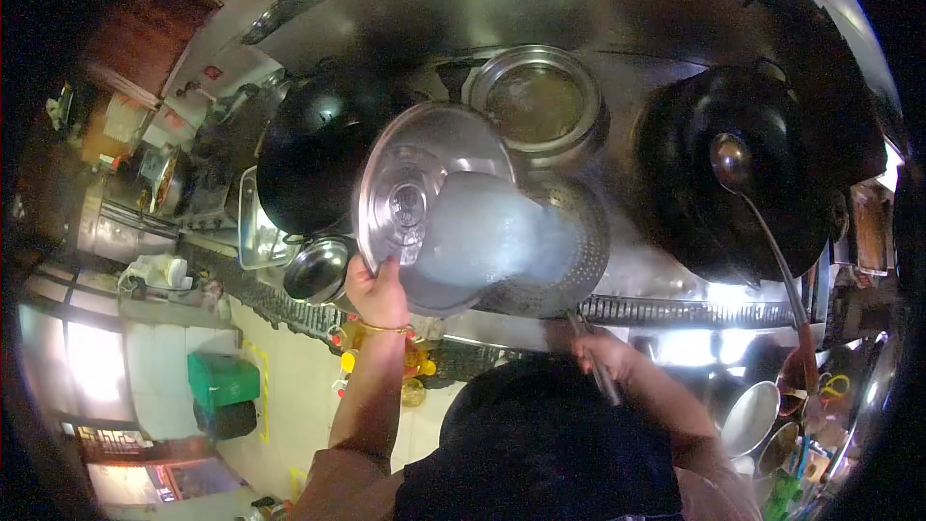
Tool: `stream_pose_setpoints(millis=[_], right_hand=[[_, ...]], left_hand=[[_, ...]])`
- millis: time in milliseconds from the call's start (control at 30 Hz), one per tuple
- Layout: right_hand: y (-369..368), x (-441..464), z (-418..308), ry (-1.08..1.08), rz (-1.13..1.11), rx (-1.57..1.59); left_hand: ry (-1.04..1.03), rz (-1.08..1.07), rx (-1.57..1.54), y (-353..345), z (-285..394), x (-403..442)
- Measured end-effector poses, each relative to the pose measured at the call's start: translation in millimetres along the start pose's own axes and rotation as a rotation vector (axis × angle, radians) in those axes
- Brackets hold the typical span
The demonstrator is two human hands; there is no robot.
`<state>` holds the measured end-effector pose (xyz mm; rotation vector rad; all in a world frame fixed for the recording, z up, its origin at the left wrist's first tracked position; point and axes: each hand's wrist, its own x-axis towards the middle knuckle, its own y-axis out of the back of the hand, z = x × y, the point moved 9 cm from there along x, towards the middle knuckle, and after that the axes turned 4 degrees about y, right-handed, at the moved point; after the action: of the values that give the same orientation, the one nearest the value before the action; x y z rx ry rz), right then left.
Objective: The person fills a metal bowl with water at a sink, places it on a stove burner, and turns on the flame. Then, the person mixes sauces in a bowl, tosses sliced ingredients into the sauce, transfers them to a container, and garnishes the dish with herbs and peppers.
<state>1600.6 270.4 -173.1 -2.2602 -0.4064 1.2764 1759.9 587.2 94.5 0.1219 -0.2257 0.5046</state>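
My left hand (379, 294) grips the near rim of a wide metal basin (386, 159), which is tilted toward the right. A pale, translucent mass (473, 232) spans from the basin onto a round perforated strainer (584, 270); what it is made of is hard to tell. My right hand (608, 357) is closed around the strainer's handle, near my body. The strainer lies just right of the basin, below a round metal pot (540, 101) holding liquid.
A black wok (309, 154) stands at the left, with a small metal bowl (318, 270) near it. At the right, a long-handled ladle (730, 162) rests in another dark wok (675, 174). Bottles (417, 362) stand below the counter's front edge.
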Motion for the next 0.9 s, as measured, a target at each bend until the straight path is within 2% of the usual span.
stream_pose_setpoints(millis=[167, 267, 367, 467, 600, 767, 800, 900], right_hand=[[3.5, 2.9, 2.4, -0.003, 0.005, -0.043], [6.1, 5.5, 2.7, -0.008, -0.004, 0.021], [-0.2, -0.5, -4.4, 0.012, 0.033, 0.007], [-11.1, -17.9, -21.4, 0.145, 0.128, -0.07], [-12.9, -15.7, -19.8, 0.244, 0.166, -0.104], [-15.6, -3.6, -11.7, 0.203, 0.202, -0.354], [-16.5, -2.2, -9.8, 0.206, 0.219, -0.413], [-20.3, -0.7, -8.2, 0.16, 0.195, -0.436]], left_hand=[[-0.09, -0.051, 0.28, -6.4, 34.1, -6.3], [-0.185, 0.026, 0.203, -10.8, 62.3, -7.0], [-0.287, 0.043, 0.309, -13.4, 83.4, -7.0], [-0.459, 0.067, 0.48, -22.9, 117.3, -14.0], [-0.543, 0.075, 0.444, -24.2, 136.9, -19.9], [-0.69, 0.125, 0.445, -6.8, 148.7, -21.5], [-0.705, 0.129, 0.362, -3.7, 152.4, -21.3], [-0.689, 0.171, 0.408, 8.9, 155.2, -20.6]])
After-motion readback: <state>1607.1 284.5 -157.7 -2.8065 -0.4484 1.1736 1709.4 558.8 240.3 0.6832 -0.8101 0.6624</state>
